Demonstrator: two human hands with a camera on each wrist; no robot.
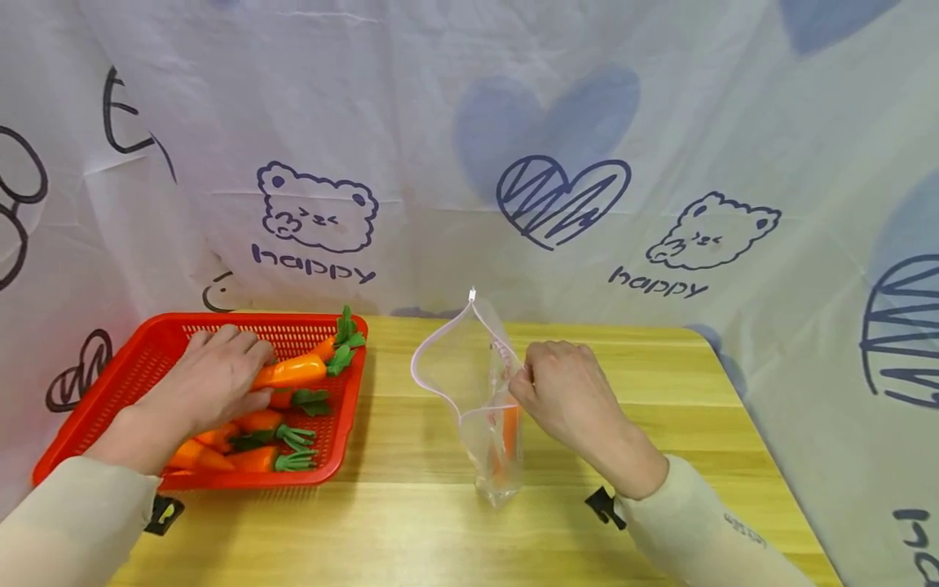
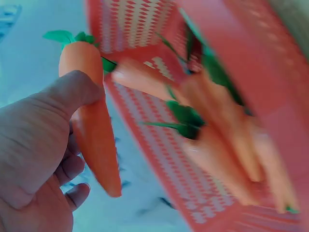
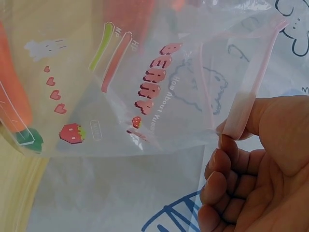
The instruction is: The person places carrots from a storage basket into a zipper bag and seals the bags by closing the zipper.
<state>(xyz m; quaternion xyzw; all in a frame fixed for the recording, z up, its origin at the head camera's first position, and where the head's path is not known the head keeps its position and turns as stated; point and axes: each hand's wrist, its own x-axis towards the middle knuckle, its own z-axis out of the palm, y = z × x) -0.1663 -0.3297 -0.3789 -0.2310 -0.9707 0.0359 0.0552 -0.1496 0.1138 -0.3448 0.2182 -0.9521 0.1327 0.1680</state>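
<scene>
My left hand grips an orange carrot with green leaves, thumb across its thick upper end. In the head view that hand is over the red basket, where several more carrots lie. My right hand pinches the pink-edged rim of a clear zip bag between thumb and forefinger. The bag stands with its mouth spread wide, its white slider at the far corner. Inside it a carrot shows through the printed plastic.
The wooden table carries the basket on the left and the bag near the middle. A pale cloth with hearts and bear faces hangs behind the table and around its sides.
</scene>
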